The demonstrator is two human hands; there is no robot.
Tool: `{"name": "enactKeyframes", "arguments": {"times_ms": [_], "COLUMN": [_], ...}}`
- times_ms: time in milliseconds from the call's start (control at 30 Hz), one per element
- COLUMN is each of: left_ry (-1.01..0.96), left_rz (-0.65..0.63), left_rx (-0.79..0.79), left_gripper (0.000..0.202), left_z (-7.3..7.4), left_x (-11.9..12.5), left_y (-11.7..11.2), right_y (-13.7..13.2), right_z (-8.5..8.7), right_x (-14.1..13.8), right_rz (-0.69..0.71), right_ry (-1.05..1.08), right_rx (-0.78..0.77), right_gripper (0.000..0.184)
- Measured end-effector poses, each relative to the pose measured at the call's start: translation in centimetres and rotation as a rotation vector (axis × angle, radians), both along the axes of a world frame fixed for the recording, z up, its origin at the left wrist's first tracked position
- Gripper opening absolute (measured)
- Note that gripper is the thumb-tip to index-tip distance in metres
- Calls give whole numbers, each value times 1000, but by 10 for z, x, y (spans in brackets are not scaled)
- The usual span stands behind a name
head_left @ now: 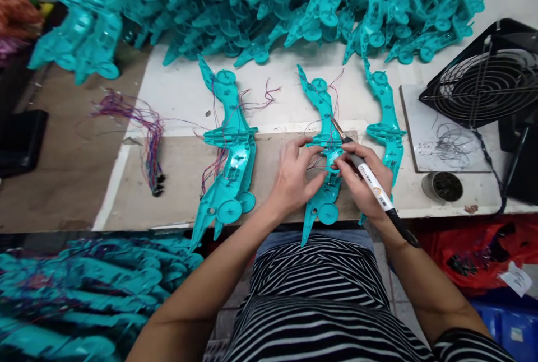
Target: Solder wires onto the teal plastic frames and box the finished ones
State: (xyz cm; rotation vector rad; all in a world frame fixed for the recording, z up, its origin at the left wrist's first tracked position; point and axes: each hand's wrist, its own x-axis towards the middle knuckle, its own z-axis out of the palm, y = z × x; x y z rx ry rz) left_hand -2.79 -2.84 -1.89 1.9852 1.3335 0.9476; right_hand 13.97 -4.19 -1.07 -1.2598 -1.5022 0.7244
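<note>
My right hand [366, 178] is closed around a soldering iron [375, 187] with a white and black handle. Its metal tip points up and left, at the upper part of the middle turquoise plastic piece [321, 105]. Over the left side of that same piece is my left hand [295, 174], thumb and fingers apart and curved, with the fingertips at its middle. Thin red and blue wires [335, 93] run along the piece; some pass near my fingers. Similar turquoise pieces lie to the left [237, 160] and to the right [381, 101], the latter partly behind my right hand.
Turquoise pieces are heaped [235, 9] along the back. A wire bundle [153, 132] lies at left. At right stand a black fan [487, 76], a board with wire-like scraps [454, 143] and a small round tin [444, 186]. More wired pieces [84, 295] are piled at lower left.
</note>
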Motion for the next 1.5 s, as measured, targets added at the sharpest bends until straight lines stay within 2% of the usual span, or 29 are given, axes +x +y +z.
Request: {"name": "enactKeyframes", "arguments": {"times_ms": [67, 133, 267, 433, 533, 600, 733, 933, 1400, 1500], "left_ry": [-23, -84, -170, -79, -74, -79, -100, -88, -66, -70], "left_rz": [-67, -117, -83, -52, -33, -38, -69, -64, -66, -69], "left_rx": [9, -84, -270, -351, -406, -419, -450, -488, -467, -468], "left_gripper": [28, 22, 9, 8, 7, 7, 5, 7, 7, 7], "left_z": [8, 11, 8, 1, -5, -9, -13, -13, -12, -12], "left_x": [-2, -2, -3, -4, -2, -1, -3, -4, -3, -3], "left_y": [-6, -11, -13, -15, -17, -17, -15, -12, -12, -11], "right_y": [-6, -12, -20, -38, -53, -62, -70, -69, -69, -70], "right_z": [-1, -2, -6, -2, 8, 13, 15, 10, 10, 12], "right_x": [-4, -9, -10, 16, 30, 35, 39, 40, 45, 48], "right_rz": [-25, -39, -28, 19, 45, 55, 78, 124, 220, 181], "right_ry": [-41, -75, -116, -124, -210, -231, -244, -299, -401, -410], "right_rx": [42, 92, 113, 172, 204, 227, 240, 240, 288, 298], "right_gripper": [22, 22, 22, 32, 27, 21, 23, 21, 21, 23]}}
